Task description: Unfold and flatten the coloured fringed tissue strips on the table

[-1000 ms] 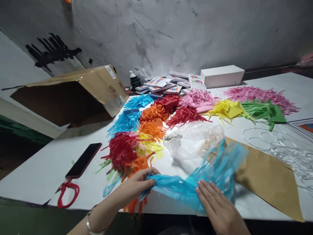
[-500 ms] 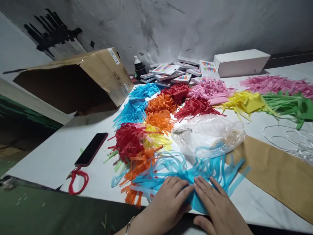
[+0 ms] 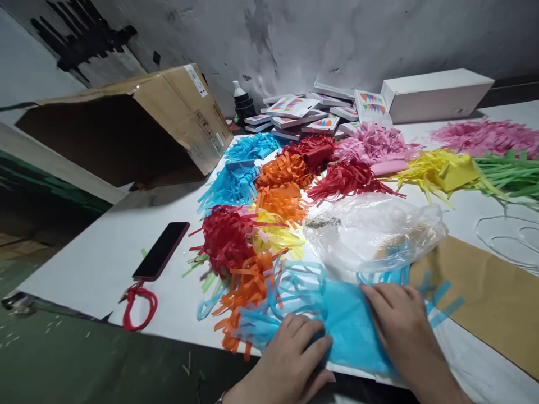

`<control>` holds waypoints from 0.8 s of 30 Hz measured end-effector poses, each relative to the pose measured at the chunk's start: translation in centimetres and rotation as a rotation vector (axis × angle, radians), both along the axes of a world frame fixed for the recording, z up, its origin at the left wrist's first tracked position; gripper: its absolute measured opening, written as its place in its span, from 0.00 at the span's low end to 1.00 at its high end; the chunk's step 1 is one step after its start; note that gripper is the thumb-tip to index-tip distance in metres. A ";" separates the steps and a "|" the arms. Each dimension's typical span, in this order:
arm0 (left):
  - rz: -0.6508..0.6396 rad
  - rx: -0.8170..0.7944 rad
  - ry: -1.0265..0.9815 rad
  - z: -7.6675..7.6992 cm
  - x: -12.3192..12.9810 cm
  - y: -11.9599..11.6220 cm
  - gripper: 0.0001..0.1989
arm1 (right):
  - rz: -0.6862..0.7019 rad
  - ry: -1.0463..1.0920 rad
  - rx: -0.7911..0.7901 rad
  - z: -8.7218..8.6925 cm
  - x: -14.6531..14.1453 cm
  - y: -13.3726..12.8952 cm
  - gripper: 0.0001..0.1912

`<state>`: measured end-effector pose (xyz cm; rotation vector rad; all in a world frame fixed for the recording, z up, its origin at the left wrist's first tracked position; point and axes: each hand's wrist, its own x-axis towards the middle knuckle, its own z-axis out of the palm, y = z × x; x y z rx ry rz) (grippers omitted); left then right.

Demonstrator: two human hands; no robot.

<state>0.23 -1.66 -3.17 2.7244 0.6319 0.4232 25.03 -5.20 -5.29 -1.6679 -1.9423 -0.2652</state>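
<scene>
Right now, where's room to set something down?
White tabletop left of black phone, in front of brown cardboard box; smaller near-edge patch between red cord loop and orange paper fringe. Crowded around left hand, right hand, blue fringed sheet, clear plastic bag.

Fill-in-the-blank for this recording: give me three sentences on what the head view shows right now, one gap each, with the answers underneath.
1. The left hand and right hand both touch ____ fringed sheet material.
2. The cord loop at the near end of the smartphone is ____.
3. In the picture, the white box stands to the ____ of the pile of flat packs.

Missing words: blue; red; right
</scene>
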 end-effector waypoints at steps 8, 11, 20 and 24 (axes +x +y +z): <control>0.015 -0.030 -0.026 0.0 1.4 0.8 0.11 | 0.189 -0.053 0.058 2.6 0.8 -2.8 0.14; 0.098 0.005 -0.040 0.6 1.2 1.3 0.12 | 0.310 -0.099 -0.020 2.6 0.7 -4.1 0.17; -0.193 -0.028 0.039 1.9 3.1 0.7 0.12 | 0.359 -0.165 -0.106 0.2 1.7 -5.3 0.22; -0.162 -0.163 0.012 0.4 3.4 0.6 0.08 | 0.343 -0.042 -0.049 0.6 1.6 -5.7 0.17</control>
